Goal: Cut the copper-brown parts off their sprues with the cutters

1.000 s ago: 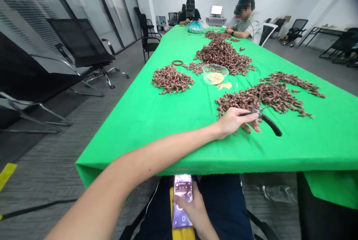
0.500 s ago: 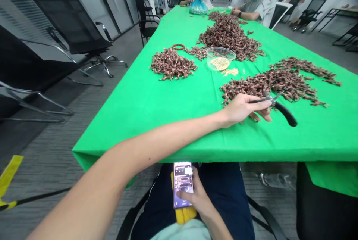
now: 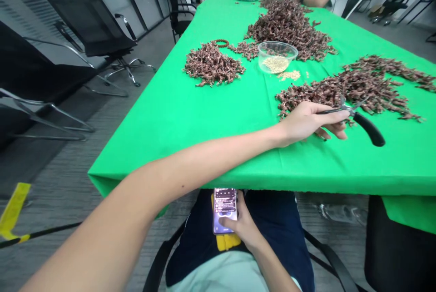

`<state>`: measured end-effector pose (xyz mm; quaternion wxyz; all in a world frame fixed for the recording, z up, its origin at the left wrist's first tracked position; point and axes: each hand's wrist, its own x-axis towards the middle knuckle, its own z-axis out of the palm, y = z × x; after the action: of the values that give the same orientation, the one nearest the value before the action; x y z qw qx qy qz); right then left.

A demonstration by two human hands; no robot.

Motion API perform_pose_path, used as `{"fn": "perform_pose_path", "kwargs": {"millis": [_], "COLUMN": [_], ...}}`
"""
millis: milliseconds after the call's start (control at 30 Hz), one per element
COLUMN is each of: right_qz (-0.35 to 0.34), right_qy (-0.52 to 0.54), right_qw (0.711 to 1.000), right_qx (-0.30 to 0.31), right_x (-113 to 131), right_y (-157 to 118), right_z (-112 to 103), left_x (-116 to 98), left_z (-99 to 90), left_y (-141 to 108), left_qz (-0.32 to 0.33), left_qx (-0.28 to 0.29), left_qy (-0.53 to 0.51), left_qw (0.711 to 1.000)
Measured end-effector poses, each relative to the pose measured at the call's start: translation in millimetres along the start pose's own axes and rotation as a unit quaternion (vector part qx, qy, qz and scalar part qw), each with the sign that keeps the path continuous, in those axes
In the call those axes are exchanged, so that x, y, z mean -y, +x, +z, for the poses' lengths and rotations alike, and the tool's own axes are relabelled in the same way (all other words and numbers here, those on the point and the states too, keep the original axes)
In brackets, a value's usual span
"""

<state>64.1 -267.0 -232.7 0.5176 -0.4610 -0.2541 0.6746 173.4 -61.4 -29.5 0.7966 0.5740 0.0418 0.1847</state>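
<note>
Now the left hand [image 3: 306,123] sits further right, fingers clamped on black-handled scissors [image 3: 369,129], the right hand [image 3: 243,228] gripping a phone [image 3: 225,210].

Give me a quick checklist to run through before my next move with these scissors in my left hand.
1. Left hand grip on the black-handled scissors: ok, held by the thin handle.
2. Scissor tips clear of the brown heap: cannot tell, they sit at its edge.
3. Right hand free: not ok, it holds a phone above the lap.
4. Clear bowl of pale grains out of the way: ok, upright, well beyond the scissors.
</note>
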Motion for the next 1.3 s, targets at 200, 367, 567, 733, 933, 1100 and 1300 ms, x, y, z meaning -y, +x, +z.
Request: {"fn": "perform_pose_path", "kwargs": {"millis": [200,367,567,733,933,1100,1300], "right_qz": [-0.003,0.003,0.019,0.022,0.056,0.017,-0.004], "right_qy": [-0.005,-0.019,-0.023,-0.001,0.004,-0.076,-0.246], "right_qw": [1.0,1.0,0.999,1.0,0.998,0.996,0.967], "right_qx": [0.006,0.002,0.01,0.001,0.019,0.034,-0.062], "right_x": [5.0,7.6,7.3,10.2,12.6,9.6,10.3], "right_y": [3.4,5.0,3.7,2.7,2.3,4.1,2.6], "right_z": [2.5,3.0,-0.9,-2.7,-4.6,-5.4,6.5], "left_x": [-2.8,-3.0,-3.8,-7.7,-9.7,-8.1,-8.8], "left_z": [1.6,3.0,-1.0,-4.4,-5.8,-6.6,-6.1], "left_y": [-2.3,-3.6,-4.8,-7.8,-8.4,-8.0,-8.4], "left_qz": [-0.011,-0.011,0.015,0.057,0.029,0.04,0.027], "left_qx": [-0.01,-0.033,-0.074,-0.102,-0.114,-0.108,-0.114], "left_qy": [-0.01,-0.015,-0.027,-0.03,-0.022,-0.026,-0.025], "left_qw": [1.0,0.999,0.997,0.993,0.993,0.993,0.993]}}
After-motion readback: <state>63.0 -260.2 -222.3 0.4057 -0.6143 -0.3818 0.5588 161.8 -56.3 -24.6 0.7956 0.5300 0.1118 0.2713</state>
